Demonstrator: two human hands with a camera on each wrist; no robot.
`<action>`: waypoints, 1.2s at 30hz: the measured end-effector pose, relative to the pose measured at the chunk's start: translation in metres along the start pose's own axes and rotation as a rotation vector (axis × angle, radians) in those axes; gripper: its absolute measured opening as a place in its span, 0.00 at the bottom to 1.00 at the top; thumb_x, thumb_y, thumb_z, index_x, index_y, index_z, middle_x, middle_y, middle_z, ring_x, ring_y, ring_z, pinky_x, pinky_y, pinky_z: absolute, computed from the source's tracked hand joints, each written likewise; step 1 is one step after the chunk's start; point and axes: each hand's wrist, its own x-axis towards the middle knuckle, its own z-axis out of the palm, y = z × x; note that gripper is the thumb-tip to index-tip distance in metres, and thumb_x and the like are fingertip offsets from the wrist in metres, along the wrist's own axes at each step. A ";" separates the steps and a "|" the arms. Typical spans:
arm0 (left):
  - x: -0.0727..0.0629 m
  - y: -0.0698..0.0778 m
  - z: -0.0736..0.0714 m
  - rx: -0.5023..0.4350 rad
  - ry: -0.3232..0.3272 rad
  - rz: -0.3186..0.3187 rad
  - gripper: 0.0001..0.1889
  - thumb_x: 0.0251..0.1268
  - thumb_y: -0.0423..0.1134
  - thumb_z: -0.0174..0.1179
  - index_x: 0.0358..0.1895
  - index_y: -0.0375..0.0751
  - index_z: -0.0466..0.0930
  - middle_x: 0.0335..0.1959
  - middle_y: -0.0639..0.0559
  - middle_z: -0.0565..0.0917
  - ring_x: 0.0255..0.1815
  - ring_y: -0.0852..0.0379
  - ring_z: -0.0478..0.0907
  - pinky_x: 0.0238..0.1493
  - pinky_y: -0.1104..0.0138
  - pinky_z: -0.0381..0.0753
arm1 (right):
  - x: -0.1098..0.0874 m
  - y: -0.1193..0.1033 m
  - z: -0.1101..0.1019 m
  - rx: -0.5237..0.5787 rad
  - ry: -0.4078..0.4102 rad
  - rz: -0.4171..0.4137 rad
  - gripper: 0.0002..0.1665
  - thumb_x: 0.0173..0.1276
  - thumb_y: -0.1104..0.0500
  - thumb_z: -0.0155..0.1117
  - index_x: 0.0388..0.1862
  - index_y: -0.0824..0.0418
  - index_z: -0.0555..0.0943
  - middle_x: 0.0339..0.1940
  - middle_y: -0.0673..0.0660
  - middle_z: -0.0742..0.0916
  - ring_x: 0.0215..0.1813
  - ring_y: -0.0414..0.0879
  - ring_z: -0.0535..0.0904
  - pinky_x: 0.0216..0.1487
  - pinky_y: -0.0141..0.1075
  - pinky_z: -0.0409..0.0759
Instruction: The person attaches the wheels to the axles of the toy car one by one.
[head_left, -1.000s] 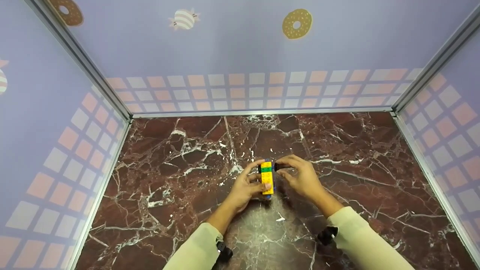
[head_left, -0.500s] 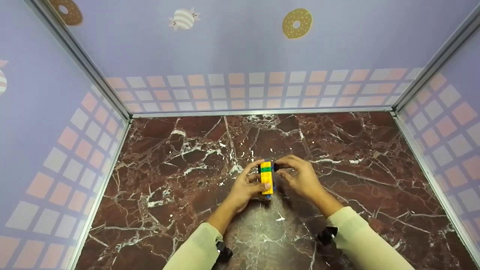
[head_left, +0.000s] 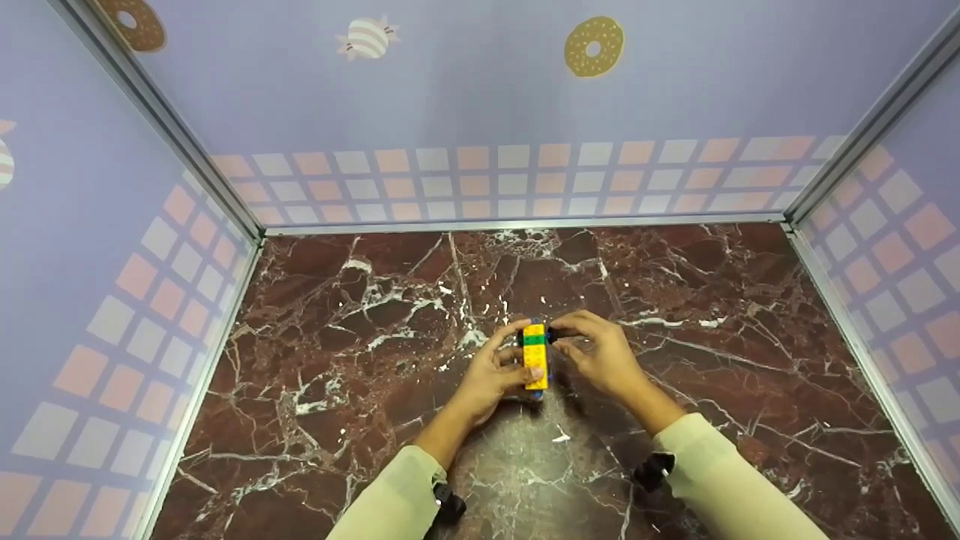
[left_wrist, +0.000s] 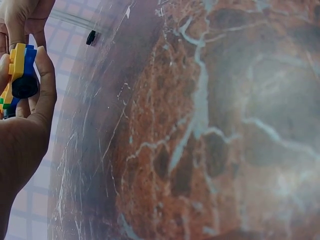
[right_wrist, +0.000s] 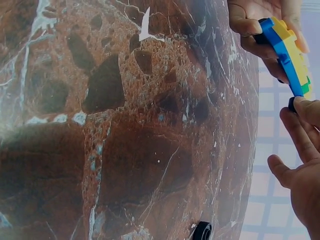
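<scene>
One yellow, blue and green brick toy [head_left: 535, 358] lies between two hands: the left hand [head_left: 486, 379] grips its body, the right hand [head_left: 606, 361] pinches one black wheel [right_wrist: 292, 104] at its side.

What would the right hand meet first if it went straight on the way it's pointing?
The right hand pinches a black wheel, so that comes first; beyond it, apparently, the blue base of the toy brick car in the left hand. Contact is unclear.
</scene>
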 end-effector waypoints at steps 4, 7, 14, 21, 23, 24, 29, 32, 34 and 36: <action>0.000 0.000 -0.001 0.013 -0.005 0.004 0.46 0.67 0.20 0.70 0.86 0.47 0.63 0.56 0.44 0.86 0.47 0.51 0.91 0.44 0.54 1.00 | 0.000 -0.003 -0.001 -0.022 -0.005 0.019 0.16 0.67 0.73 0.78 0.54 0.68 0.91 0.52 0.61 0.92 0.54 0.60 0.92 0.60 0.48 0.96; 0.000 0.000 -0.001 0.013 -0.005 0.000 0.46 0.67 0.19 0.70 0.86 0.47 0.63 0.56 0.43 0.86 0.47 0.50 0.91 0.45 0.53 1.00 | 0.000 -0.005 -0.001 -0.001 -0.017 0.054 0.16 0.69 0.73 0.77 0.54 0.67 0.91 0.53 0.61 0.91 0.56 0.58 0.91 0.63 0.47 0.96; 0.000 -0.001 -0.001 0.009 -0.003 -0.003 0.47 0.66 0.19 0.70 0.86 0.46 0.63 0.56 0.42 0.86 0.46 0.50 0.92 0.44 0.54 1.00 | 0.000 -0.007 0.000 -0.022 -0.012 0.022 0.18 0.66 0.74 0.79 0.54 0.67 0.91 0.51 0.61 0.91 0.54 0.58 0.91 0.61 0.45 0.96; 0.002 -0.002 -0.001 0.015 0.003 0.008 0.46 0.66 0.17 0.70 0.86 0.44 0.64 0.54 0.43 0.88 0.43 0.51 0.91 0.43 0.56 1.00 | 0.000 -0.009 0.001 -0.003 0.007 -0.003 0.18 0.62 0.77 0.80 0.52 0.70 0.91 0.50 0.62 0.91 0.51 0.60 0.92 0.55 0.47 0.98; 0.002 -0.003 -0.001 0.021 0.003 0.012 0.47 0.65 0.17 0.70 0.86 0.43 0.63 0.53 0.44 0.88 0.43 0.52 0.91 0.43 0.57 1.00 | 0.000 -0.010 0.000 -0.004 0.006 -0.002 0.18 0.62 0.77 0.80 0.51 0.70 0.91 0.50 0.62 0.91 0.50 0.60 0.93 0.54 0.46 0.98; 0.002 -0.003 0.000 0.023 0.002 0.013 0.47 0.66 0.17 0.70 0.87 0.42 0.63 0.52 0.44 0.88 0.42 0.52 0.91 0.43 0.57 1.00 | 0.001 -0.010 0.000 -0.009 0.004 -0.003 0.18 0.62 0.77 0.80 0.51 0.70 0.91 0.50 0.62 0.91 0.50 0.60 0.93 0.54 0.46 0.98; 0.001 -0.004 0.000 0.041 0.005 0.012 0.47 0.67 0.18 0.69 0.88 0.41 0.61 0.55 0.42 0.87 0.43 0.53 0.90 0.45 0.60 1.00 | 0.002 -0.012 0.001 -0.080 -0.017 -0.034 0.17 0.62 0.76 0.81 0.51 0.70 0.91 0.50 0.62 0.91 0.48 0.58 0.93 0.52 0.42 0.98; 0.000 -0.005 -0.001 0.058 0.006 0.016 0.47 0.68 0.18 0.69 0.88 0.40 0.60 0.57 0.38 0.87 0.44 0.54 0.90 0.47 0.59 1.00 | 0.003 -0.012 0.002 -0.135 -0.034 -0.073 0.17 0.63 0.75 0.81 0.51 0.70 0.91 0.49 0.62 0.90 0.46 0.57 0.93 0.49 0.43 0.99; 0.000 -0.005 -0.001 0.073 0.005 0.022 0.47 0.68 0.18 0.69 0.88 0.40 0.59 0.59 0.36 0.87 0.45 0.54 0.90 0.48 0.59 1.00 | 0.003 -0.012 0.003 -0.157 -0.039 -0.096 0.16 0.63 0.75 0.81 0.51 0.70 0.91 0.49 0.62 0.90 0.46 0.58 0.92 0.48 0.45 0.99; -0.001 -0.005 -0.001 0.086 0.007 0.028 0.47 0.68 0.17 0.69 0.88 0.39 0.59 0.59 0.35 0.87 0.46 0.55 0.90 0.48 0.59 0.99 | 0.002 -0.012 0.003 -0.164 -0.042 -0.108 0.16 0.64 0.75 0.81 0.50 0.70 0.91 0.49 0.63 0.90 0.47 0.58 0.92 0.48 0.46 0.99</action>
